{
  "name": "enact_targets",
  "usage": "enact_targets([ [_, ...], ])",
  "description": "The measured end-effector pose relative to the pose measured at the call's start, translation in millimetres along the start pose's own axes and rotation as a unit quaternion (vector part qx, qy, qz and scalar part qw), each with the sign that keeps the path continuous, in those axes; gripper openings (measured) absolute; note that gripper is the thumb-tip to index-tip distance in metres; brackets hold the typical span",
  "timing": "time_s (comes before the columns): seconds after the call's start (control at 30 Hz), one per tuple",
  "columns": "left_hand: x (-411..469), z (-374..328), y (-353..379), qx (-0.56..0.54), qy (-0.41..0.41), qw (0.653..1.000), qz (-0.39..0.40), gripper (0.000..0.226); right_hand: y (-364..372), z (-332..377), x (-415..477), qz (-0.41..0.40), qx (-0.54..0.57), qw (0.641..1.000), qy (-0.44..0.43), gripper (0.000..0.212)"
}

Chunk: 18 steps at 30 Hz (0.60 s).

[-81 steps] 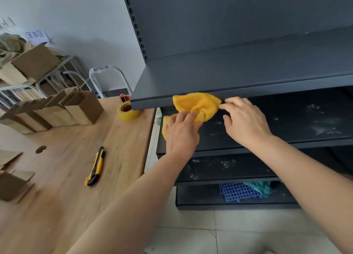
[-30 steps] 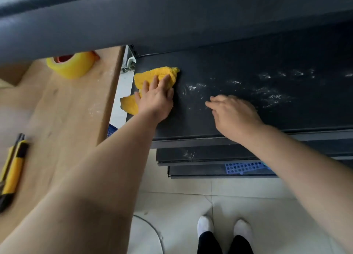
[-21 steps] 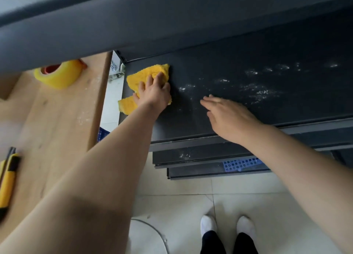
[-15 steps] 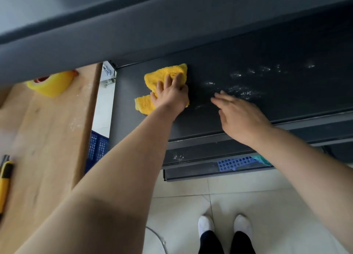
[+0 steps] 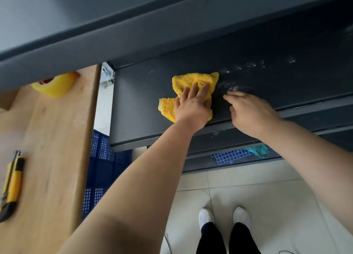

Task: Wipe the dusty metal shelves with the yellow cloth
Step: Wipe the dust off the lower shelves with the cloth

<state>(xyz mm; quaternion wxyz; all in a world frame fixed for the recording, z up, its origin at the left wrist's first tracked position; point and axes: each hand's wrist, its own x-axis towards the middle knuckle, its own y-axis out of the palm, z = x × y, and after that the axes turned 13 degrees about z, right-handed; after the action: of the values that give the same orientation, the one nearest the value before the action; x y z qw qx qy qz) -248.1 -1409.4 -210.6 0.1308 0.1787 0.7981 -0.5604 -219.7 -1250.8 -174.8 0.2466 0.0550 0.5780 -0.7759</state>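
The yellow cloth (image 5: 193, 81) lies crumpled on the dark metal shelf (image 5: 141, 108), near its middle. My left hand (image 5: 193, 104) presses flat on top of the cloth, fingers spread over it. My right hand (image 5: 248, 110) rests just to the right of the cloth, fingers apart on the shelf near its front edge, holding nothing. White dust (image 5: 246, 66) speckles the shelf to the right of the cloth; the part to the left looks clean. An upper shelf (image 5: 95, 34) overhangs at the top of the view.
A wooden table (image 5: 53, 139) stands left of the shelving, with a yellow tape roll (image 5: 55, 85) and a yellow utility knife (image 5: 11, 183) on it. A blue crate (image 5: 101, 167) sits below between them. Lower shelves hold a blue perforated mat (image 5: 231, 156). My feet (image 5: 223, 217) stand on pale tiles.
My left hand has slid the cloth to the right along the shelf, away from the left end. My right hand has stayed just ahead of it on the dusty part.
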Motion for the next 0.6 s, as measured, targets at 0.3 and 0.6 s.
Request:
enact_targets([
  [0.3,-32,61,-10,0.010,-0.047,0.999,-0.020,0.053,8,36,13,0.049,-0.011,0.999,-0.019,0.044],
  [0.6,-5,108,-32,-0.009,-0.126,0.992,-0.027,0.060,24,64,39,0.037,-0.009,0.998,-0.041,0.045],
])
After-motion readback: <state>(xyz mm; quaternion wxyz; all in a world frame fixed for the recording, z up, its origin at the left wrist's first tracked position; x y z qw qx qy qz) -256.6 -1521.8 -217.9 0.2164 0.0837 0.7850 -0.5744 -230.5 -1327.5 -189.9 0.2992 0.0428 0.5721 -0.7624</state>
